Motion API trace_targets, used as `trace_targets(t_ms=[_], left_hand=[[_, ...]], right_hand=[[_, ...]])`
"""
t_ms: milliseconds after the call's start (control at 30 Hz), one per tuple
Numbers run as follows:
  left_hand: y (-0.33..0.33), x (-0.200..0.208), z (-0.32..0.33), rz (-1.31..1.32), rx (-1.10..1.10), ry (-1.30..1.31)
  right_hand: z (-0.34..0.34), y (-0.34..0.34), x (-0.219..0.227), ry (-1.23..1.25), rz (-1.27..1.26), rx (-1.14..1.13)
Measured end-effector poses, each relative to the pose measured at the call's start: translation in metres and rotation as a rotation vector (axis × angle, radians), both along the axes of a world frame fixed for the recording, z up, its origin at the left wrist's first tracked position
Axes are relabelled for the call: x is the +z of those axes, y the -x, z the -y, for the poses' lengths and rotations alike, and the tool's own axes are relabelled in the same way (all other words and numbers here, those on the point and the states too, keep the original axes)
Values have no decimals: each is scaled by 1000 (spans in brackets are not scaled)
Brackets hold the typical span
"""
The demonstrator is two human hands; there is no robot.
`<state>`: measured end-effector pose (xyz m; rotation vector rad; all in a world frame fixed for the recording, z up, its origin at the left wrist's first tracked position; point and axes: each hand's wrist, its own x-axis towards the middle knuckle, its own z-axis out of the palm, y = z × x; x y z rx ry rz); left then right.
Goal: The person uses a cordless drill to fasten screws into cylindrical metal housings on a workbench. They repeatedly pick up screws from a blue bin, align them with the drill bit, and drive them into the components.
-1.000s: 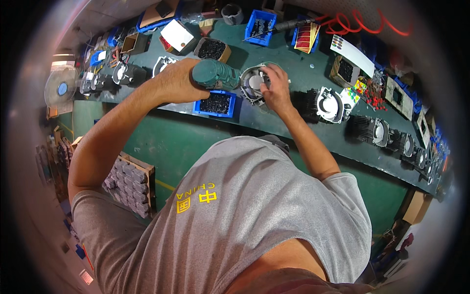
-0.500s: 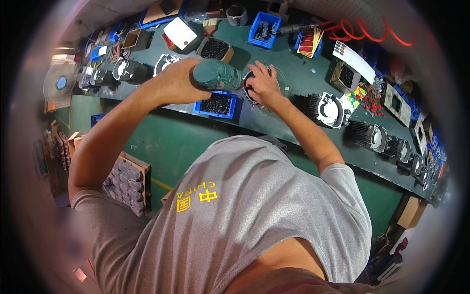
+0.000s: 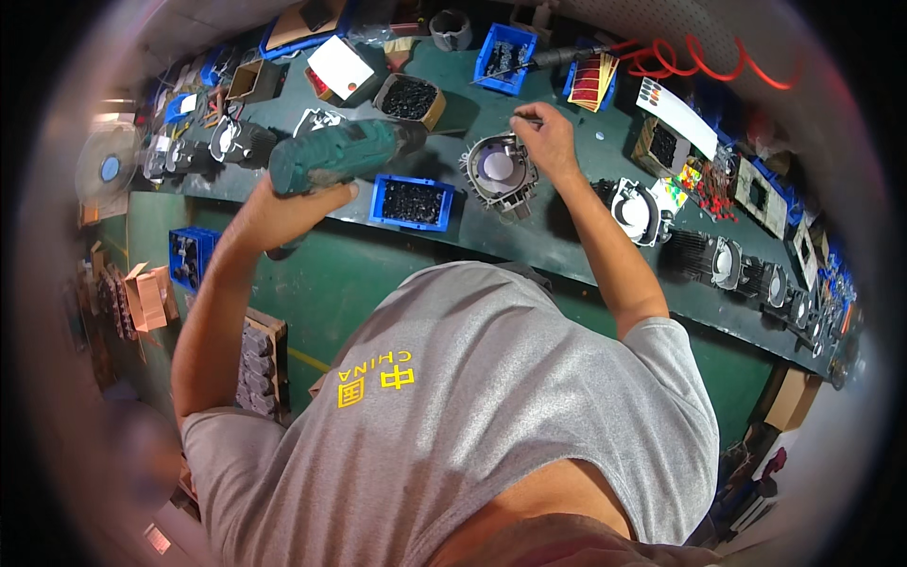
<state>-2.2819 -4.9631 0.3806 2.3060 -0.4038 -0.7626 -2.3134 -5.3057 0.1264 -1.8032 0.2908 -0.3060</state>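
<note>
In my left hand (image 3: 288,217) is a green cordless drill (image 3: 331,156), gripped by its handle and held level above the bench. Its chuck end points right, apart from the work. A round metal housing (image 3: 498,172) with a pale disc in its middle lies on the bench, face up. At its upper right edge is my right hand (image 3: 552,146), with thumb and fingers pinched together. Whatever those fingers hold is too small to make out. Between the drill and the housing sits a blue bin (image 3: 378,210) filled with small black parts.
Similar housings (image 3: 638,213) line the bench to the right, with more (image 3: 241,140) at the left. Behind stand a cardboard box (image 3: 433,111) of black parts and a blue bin (image 3: 501,59). A coiled red hose (image 3: 694,57) hangs at the back right.
My left hand has drawn the drill left and away from the housing. My right hand has lifted off the housing's middle to its upper right edge, uncovering the pale disc.
</note>
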Motion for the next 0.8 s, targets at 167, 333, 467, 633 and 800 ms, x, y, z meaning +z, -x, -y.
trace_targets(t_ms=[167, 333, 467, 633, 800], left_hand=[[23, -49, -24, 17, 91, 174], [42, -82, -45, -20, 197, 188], [54, -92, -48, -51, 244, 225], [59, -99, -51, -52, 265, 197], [61, -104, -52, -52, 257, 271]], right_hand=[[3, -6, -11, 502, 180, -125], [-35, 18, -4, 838, 107, 248], [-61, 20, -2, 987, 28, 268], [-74, 30, -1, 1027, 12, 248], [-81, 27, -4, 1030, -15, 179]])
